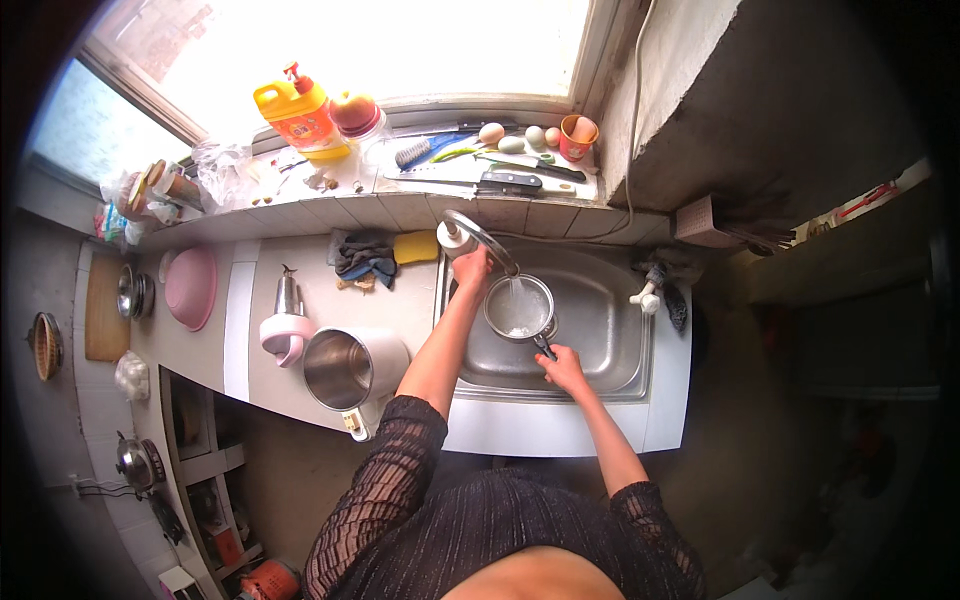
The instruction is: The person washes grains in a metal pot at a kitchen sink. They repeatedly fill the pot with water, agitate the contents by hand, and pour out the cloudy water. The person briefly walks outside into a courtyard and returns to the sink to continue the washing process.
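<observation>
My right hand (562, 367) grips the dark handle of a small metal saucepan (519, 307), held over the stainless steel sink (600, 322). Water runs into the pan from the end of a curved metal faucet (484, 236). My left hand (472, 268) is raised at the faucet, beside a white pump bottle (452, 234); whether its fingers close on the faucet is hard to tell. Left of the sink stands an open steel-lined white jug (341, 367), near a pink-and-metal lid part (286, 328).
A yellow sponge (415, 247) and dark cloths (365, 256) lie by the wall. Knives (510, 181), eggs (492, 133) and a yellow detergent bottle (304, 120) are on the windowsill. A pink basin (191, 289) sits at left, a white tap (646, 300) right of the sink.
</observation>
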`<control>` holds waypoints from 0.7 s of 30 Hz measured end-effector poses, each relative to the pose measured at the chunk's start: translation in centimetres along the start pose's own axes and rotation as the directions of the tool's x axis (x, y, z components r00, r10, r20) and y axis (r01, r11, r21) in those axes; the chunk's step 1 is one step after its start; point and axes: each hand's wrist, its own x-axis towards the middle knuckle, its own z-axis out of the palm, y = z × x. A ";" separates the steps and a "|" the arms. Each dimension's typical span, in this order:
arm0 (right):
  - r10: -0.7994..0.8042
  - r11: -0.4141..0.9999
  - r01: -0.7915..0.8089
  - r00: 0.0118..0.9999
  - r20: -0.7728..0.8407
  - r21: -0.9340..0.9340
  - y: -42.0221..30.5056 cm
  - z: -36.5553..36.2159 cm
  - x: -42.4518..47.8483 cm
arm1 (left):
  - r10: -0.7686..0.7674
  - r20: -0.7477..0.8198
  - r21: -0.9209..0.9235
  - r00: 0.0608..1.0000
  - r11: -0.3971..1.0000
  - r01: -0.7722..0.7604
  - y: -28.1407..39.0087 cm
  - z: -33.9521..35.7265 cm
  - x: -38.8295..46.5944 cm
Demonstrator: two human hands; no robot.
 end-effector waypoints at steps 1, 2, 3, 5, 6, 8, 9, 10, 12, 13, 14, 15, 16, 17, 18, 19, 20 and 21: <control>-0.001 1.000 0.001 1.000 -0.005 0.002 0.1 -0.2 -0.1 | -0.029 0.007 0.011 1.000 1.000 0.029 0.2 0.2 -0.2; 0.025 1.000 -0.025 1.000 -0.001 0.001 0.1 -0.5 -0.1 | -0.033 -0.006 0.026 0.999 0.999 0.033 0.3 0.3 -0.5; 0.027 1.000 -0.027 1.000 -0.005 0.001 0.1 -0.5 -0.2 | -0.046 0.007 -0.009 0.999 0.999 0.046 0.4 0.2 -0.7; 0.034 0.999 -0.034 0.999 -0.015 0.000 0.0 -0.6 -0.3 | -0.070 0.036 -0.078 0.997 0.994 0.073 0.9 0.1 -0.7; 0.020 1.000 -0.020 1.000 -0.014 0.008 -0.3 -0.5 -0.4 | -0.081 0.062 -0.093 0.995 0.992 0.087 0.8 -0.4 -0.3; -0.008 1.000 0.008 1.000 -0.007 0.022 -1.1 -0.5 -0.6 | -0.101 0.110 -0.124 0.989 0.986 0.114 0.1 -2.0 1.2; -0.009 0.999 0.009 1.000 -0.011 0.032 -0.9 -0.6 -0.7 | -0.095 0.096 -0.017 0.991 0.995 0.097 -0.2 -2.2 1.3; -0.011 0.999 0.012 1.000 -0.014 0.042 -0.7 -0.7 -0.8 | -0.087 0.083 0.090 0.993 0.993 0.080 -0.6 -2.6 1.3; -0.014 0.999 0.015 1.000 -0.015 0.038 -0.5 -0.9 -1.0 | -0.076 0.024 0.378 0.997 0.924 0.061 -1.4 -3.9 1.2; -0.016 1.000 0.016 1.000 -0.013 0.025 -0.5 -1.0 -1.1 | -0.012 -0.001 0.488 1.000 0.873 0.012 -1.7 -4.5 1.2; -0.018 1.000 0.018 1.000 -0.009 0.011 -0.5 -1.1 -1.1 | 0.054 -0.019 0.591 0.998 0.806 -0.032 -2.0 -5.0 1.2; -0.049 0.999 0.049 0.999 -0.017 -0.020 -0.9 -1.3 -1.4 | 0.113 -0.032 0.689 0.993 0.722 -0.060 -2.7 -5.6 0.8; -0.039 0.999 0.039 0.999 -0.015 0.016 -0.9 -1.6 -1.8 | 0.159 -0.027 0.756 0.987 0.649 -0.084 -2.5 -5.1 -0.7; -0.029 0.998 0.030 0.999 -0.013 0.051 -1.0 -1.9 -2.3 | 0.226 -0.019 0.845 0.974 0.524 -0.105 -2.1 -4.0 -2.1; -0.060 0.998 0.061 0.998 -0.024 0.006 -1.1 -2.0 -2.2 | 0.450 0.091 0.842 0.888 0.442 -0.310 -2.4 -3.9 -2.9; -0.069 0.998 0.069 0.997 -0.019 -0.007 -1.0 -2.1 -2.5 | 0.641 0.198 0.814 0.742 0.314 -0.489 -2.8 -3.8 -3.8; -0.077 0.997 0.077 0.997 -0.014 -0.020 -0.8 -2.2 -2.9 | 0.763 0.301 0.663 0.572 0.264 -0.700 -3.4 -3.7 -5.1; -0.086 0.996 0.085 0.996 -0.017 -0.031 -1.2 -2.5 -3.2 | 0.734 0.431 0.548 0.525 0.250 -0.798 -3.7 -3.1 -6.9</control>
